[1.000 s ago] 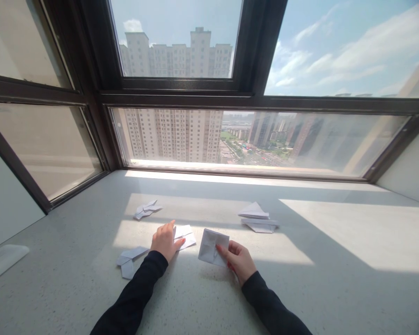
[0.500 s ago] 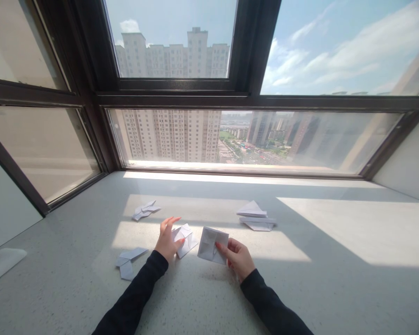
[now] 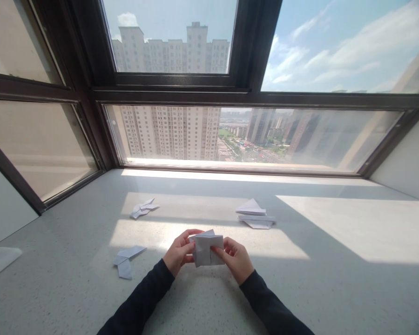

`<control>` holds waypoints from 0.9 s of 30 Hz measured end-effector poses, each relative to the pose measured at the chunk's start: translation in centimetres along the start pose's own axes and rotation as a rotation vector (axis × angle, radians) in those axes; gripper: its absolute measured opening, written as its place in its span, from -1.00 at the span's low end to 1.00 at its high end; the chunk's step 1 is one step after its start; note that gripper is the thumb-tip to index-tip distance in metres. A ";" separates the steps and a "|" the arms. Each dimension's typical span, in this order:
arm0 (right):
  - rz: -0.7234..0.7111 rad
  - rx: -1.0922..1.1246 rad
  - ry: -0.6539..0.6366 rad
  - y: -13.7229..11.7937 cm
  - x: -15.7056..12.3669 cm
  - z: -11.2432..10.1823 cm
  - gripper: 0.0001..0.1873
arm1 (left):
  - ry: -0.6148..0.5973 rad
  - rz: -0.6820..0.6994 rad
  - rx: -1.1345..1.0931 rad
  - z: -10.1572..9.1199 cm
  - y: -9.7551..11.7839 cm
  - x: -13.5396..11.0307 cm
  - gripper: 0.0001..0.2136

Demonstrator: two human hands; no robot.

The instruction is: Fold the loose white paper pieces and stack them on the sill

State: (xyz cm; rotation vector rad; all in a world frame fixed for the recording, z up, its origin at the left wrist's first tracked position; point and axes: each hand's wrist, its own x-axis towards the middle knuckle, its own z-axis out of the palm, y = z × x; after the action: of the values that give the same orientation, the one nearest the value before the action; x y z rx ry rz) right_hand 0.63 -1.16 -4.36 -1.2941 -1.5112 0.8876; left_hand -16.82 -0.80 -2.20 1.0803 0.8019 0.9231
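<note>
My right hand [image 3: 239, 258] pinches a square piece of folded white paper [image 3: 203, 253] at its right side, thumb on the front face. From the other side, my left hand [image 3: 180, 251] has its fingers closed around the left edge of the papers. Behind the square's top edge shows the pointed tip of a second folded paper [image 3: 207, 233], pressed against it; most of this piece is hidden. Both papers are held between my hands, just over the white sill [image 3: 209, 307].
Two folded paper shapes lie on the left, a far one [image 3: 144, 209] and a nearer one [image 3: 128, 261]. At the back right rest a pointed folded paper [image 3: 251, 207] and a flat-edged one [image 3: 257, 222]. A white object [image 3: 2, 261] sits at the far left. Dark window frames [image 3: 230, 172] bound the sill.
My left hand has lifted the second folded paper off the sill and moved right with it. The two pieces now meet between my hands. The view has shifted slightly.
</note>
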 end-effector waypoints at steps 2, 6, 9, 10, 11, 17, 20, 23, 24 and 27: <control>-0.016 -0.065 0.010 0.3 0.0 0.0 -0.70 | -0.005 -0.028 0.010 0.0 0.2 0.0 -0.67; -0.031 -0.087 -0.004 0.5 0.0 0.1 -0.71 | -0.038 -0.019 0.060 -0.2 0.2 0.0 -0.60; -0.034 -0.080 -0.019 0.4 0.0 0.1 -0.69 | -0.080 0.016 0.100 -0.3 -0.2 0.1 -0.55; -0.038 -0.078 -0.023 0.4 0.0 0.1 -0.69 | -0.094 0.025 0.111 -0.3 -0.3 0.1 -0.54; -0.044 -0.080 -0.025 0.4 0.0 0.1 -0.69 | -0.105 0.034 0.122 -0.3 -0.3 0.1 -0.53; -0.073 -0.155 -0.011 0.0 -0.2 0.0 -0.72 | -0.120 0.068 0.190 0.2 -0.1 -0.1 -0.51; -0.078 -0.166 -0.014 -0.1 -0.3 0.1 -0.74 | -0.089 0.104 0.248 0.5 0.0 -0.3 -0.56; -0.076 -0.166 -0.014 -0.4 -0.4 0.2 -0.76 | -0.094 0.182 0.284 0.7 0.2 -0.4 -0.62; -0.080 -0.157 0.007 -0.5 -0.4 0.2 -0.78 | -0.097 0.207 0.293 0.7 0.3 -0.4 -0.63; -0.107 -0.096 0.129 -1.0 -0.4 0.0 -0.62 | -0.081 0.268 0.339 0.8 0.5 -0.5 -0.65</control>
State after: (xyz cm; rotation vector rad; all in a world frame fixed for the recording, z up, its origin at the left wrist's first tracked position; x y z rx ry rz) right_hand 0.34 -1.78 -3.50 -1.3009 -1.5209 0.6573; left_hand -16.47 -1.46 -1.43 1.5409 0.7745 0.9802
